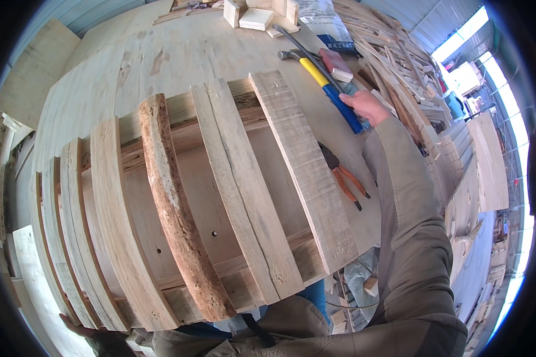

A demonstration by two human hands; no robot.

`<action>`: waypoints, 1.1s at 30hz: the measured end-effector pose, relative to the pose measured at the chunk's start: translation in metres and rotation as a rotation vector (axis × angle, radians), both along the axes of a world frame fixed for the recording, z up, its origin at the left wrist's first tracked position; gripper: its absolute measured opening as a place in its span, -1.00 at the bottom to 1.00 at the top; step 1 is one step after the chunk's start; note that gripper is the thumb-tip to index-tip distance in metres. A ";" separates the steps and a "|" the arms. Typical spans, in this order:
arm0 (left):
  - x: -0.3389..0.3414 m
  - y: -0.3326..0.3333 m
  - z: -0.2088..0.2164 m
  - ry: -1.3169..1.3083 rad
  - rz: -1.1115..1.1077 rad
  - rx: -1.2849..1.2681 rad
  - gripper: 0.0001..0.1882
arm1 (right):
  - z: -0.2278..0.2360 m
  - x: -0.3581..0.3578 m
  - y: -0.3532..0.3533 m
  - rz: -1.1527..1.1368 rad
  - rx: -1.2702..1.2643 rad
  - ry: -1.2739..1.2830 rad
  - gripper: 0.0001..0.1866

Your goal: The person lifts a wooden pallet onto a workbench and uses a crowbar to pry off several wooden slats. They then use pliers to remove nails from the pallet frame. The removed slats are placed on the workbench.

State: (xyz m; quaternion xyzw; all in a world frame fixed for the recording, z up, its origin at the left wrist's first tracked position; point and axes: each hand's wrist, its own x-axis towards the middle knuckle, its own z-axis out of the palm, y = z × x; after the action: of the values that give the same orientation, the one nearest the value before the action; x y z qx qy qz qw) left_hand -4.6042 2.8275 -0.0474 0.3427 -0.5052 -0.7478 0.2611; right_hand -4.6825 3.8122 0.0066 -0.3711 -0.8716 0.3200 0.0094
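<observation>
A slatted wooden pallet [250, 178] lies across the worktable in front of me; one slat is a rounded, bark-edged piece [175, 208]. At the pallet's near left corner my left hand [77, 326] grips the edge, its fingers mostly hidden by the slats. To the right, my right hand [369, 107] is closed around the lower end of a dark metal pry bar [309, 53]. Just beside that hand lies a hammer [323, 80] with a yellow and blue handle. Orange-handled pliers [343, 178] rest against the pallet's right side.
A reddish block [336, 64] sits beyond the hammer, near a printed plastic bag [324, 24]. Small board pieces [259, 18] stand at the table's far side. Stacks of scrap wood [399, 65] rise along the right. The plywood tabletop [101, 77] extends beyond the pallet.
</observation>
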 end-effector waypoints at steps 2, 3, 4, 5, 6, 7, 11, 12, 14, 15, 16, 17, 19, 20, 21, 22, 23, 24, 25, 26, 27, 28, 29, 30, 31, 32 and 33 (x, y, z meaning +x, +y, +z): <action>0.000 0.004 0.003 -0.001 -0.001 0.014 -0.20 | 0.005 -0.001 -0.006 -0.005 0.026 0.014 -0.43; 0.001 0.007 0.006 0.000 -0.005 0.024 -0.20 | 0.008 0.000 -0.011 0.005 0.104 0.046 -0.46; 0.000 0.012 0.008 -0.001 -0.010 0.036 -0.20 | 0.009 0.002 -0.016 0.011 0.184 0.075 -0.48; 0.001 0.016 0.010 0.000 -0.013 0.055 -0.20 | 0.010 0.002 -0.021 0.001 0.235 0.092 -0.51; -0.001 0.020 0.011 -0.001 -0.024 0.078 -0.20 | 0.011 0.004 -0.026 -0.011 0.289 0.109 -0.53; -0.001 0.024 0.010 -0.007 -0.020 0.075 -0.21 | 0.012 0.005 -0.030 -0.023 0.344 0.127 -0.56; -0.009 0.019 -0.006 0.082 -0.128 0.198 -0.18 | 0.024 0.014 -0.040 -0.025 0.495 0.123 -0.57; -0.013 0.013 -0.014 0.153 -0.303 0.192 -0.15 | 0.031 0.020 -0.041 0.006 0.480 0.139 -0.54; -0.006 -0.007 -0.020 0.495 -0.962 0.177 -0.08 | 0.050 0.039 -0.047 0.044 0.307 0.239 -0.53; -0.004 -0.011 -0.030 0.393 -0.729 0.143 -0.08 | 0.058 0.044 -0.052 0.014 0.285 0.239 -0.60; -0.002 -0.013 -0.038 0.200 -0.440 0.074 -0.08 | 0.068 0.059 -0.059 0.100 0.045 0.419 -0.69; -0.006 -0.014 -0.045 0.237 -0.419 -0.076 -0.10 | 0.079 0.071 -0.068 0.053 -0.003 0.422 -0.73; -0.002 -0.010 -0.054 0.351 -0.440 0.073 -0.17 | 0.105 0.095 -0.085 0.024 0.098 0.384 -0.70; -0.009 -0.007 -0.057 0.393 -0.450 0.045 -0.22 | 0.117 0.110 -0.096 0.044 0.091 0.405 -0.68; -0.013 -0.003 -0.058 0.352 -0.345 0.096 -0.35 | 0.128 0.125 -0.109 0.062 0.086 0.423 -0.66; -0.015 0.001 -0.057 0.371 -0.295 0.057 -0.45 | 0.141 0.141 -0.125 0.082 0.088 0.428 -0.68; -0.020 0.003 -0.053 0.329 -0.267 0.045 -0.56 | 0.154 0.155 -0.140 0.101 0.093 0.432 -0.70; -0.022 0.008 -0.049 0.312 -0.257 0.030 -0.62 | 0.167 0.170 -0.158 0.091 0.100 0.425 -0.72; -0.025 0.014 -0.045 0.277 -0.221 0.025 -0.62 | 0.181 0.185 -0.178 0.141 0.098 0.430 -0.75; -0.022 0.019 -0.038 0.263 -0.247 -0.135 -0.59 | 0.194 0.200 -0.201 0.167 0.097 0.426 -0.78; -0.020 0.024 -0.031 0.249 -0.264 -0.178 -0.53 | 0.207 0.214 -0.225 0.191 0.096 0.421 -0.81; -0.017 0.029 -0.024 0.284 -0.316 -0.269 -0.47 | 0.220 0.227 -0.249 0.207 0.100 0.410 -0.85; -0.014 0.030 -0.014 0.222 -0.367 -0.233 -0.43 | 0.232 0.239 -0.273 0.222 0.103 0.398 -0.88; -0.009 0.035 -0.007 0.225 -0.339 -0.299 -0.43 | 0.243 0.249 -0.298 0.233 0.134 0.382 -0.88; -0.003 0.040 -0.002 0.300 -0.316 -0.414 -0.44 | 0.253 0.259 -0.321 0.271 0.084 0.385 -0.87; 0.004 0.042 0.004 0.298 -0.284 -0.340 -0.44 | 0.261 0.268 -0.344 0.305 0.063 0.385 -0.85; 0.011 0.046 0.008 0.366 -0.258 -0.315 -0.45 | 0.268 0.276 -0.364 0.336 0.042 0.384 -0.82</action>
State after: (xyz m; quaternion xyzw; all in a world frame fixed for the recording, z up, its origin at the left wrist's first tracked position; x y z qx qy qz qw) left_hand -4.5933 2.8732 -0.0393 0.0897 -0.5991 -0.7366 0.3007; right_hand -4.4065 3.4479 0.2749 -0.1532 -0.9097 0.3637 0.1290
